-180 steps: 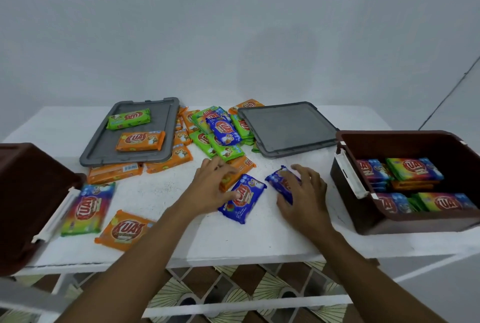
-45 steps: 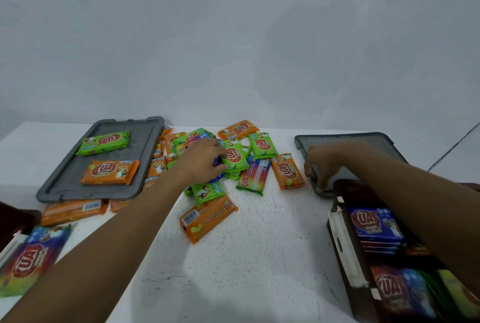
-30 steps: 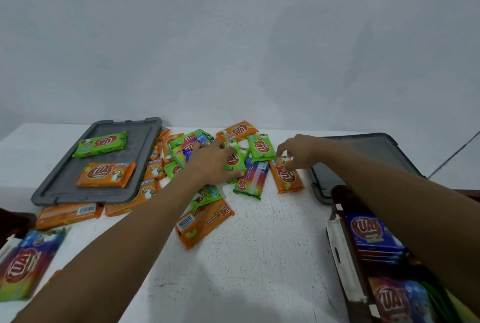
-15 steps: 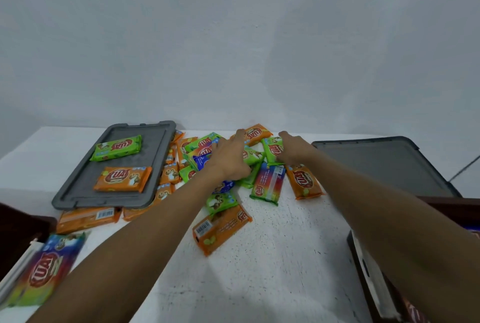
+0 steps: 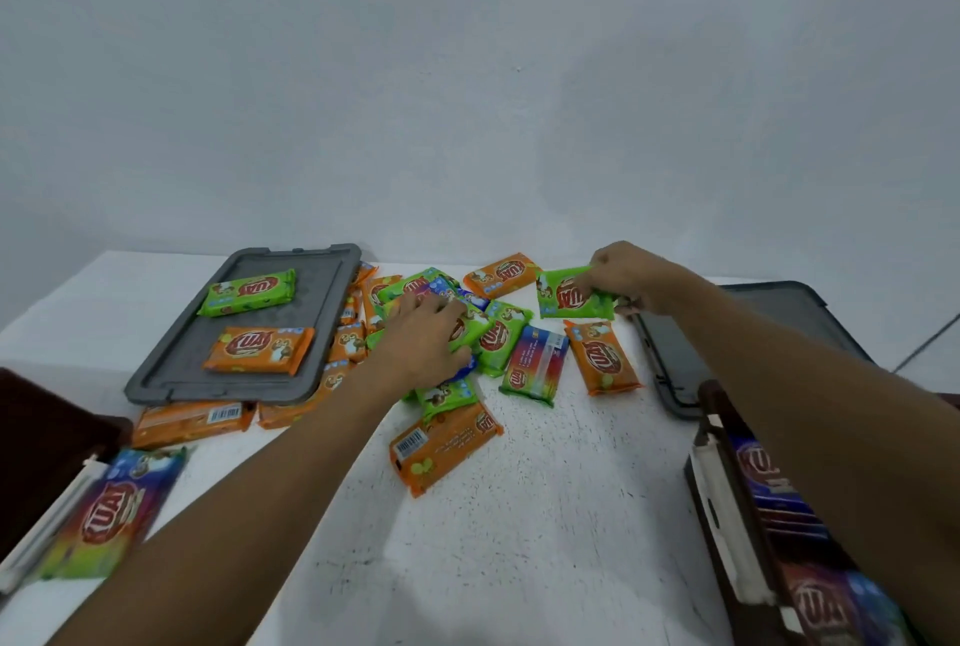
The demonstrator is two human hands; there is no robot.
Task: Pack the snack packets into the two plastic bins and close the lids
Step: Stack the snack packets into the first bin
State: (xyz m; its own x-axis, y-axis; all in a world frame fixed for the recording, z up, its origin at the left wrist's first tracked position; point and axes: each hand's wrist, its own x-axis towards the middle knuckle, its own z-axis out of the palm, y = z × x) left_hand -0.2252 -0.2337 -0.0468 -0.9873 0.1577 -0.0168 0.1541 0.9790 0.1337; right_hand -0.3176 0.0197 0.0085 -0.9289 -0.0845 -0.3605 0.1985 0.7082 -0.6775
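**Packets: picking from the pile, bins open**

Head view. Right hand pinches a green packet by its edge, apparently raised off the counter. Left hand is curled onto the pile left of it, with fingers and thumb round a second packet; whether it is lifted cannot be told.

Right lid lies just right of the right hand. Right bin, open and holding packets, sits under that forearm. Left lid, carrying two packets, lies left of the left hand. Left bin is nearer the person, its contents hidden.

- **Step:** picking for the bins. Many packets are loose and the lids are off, so much remains.
- **Next:** the right hand should draw back and lay its packet flat in the right bin.
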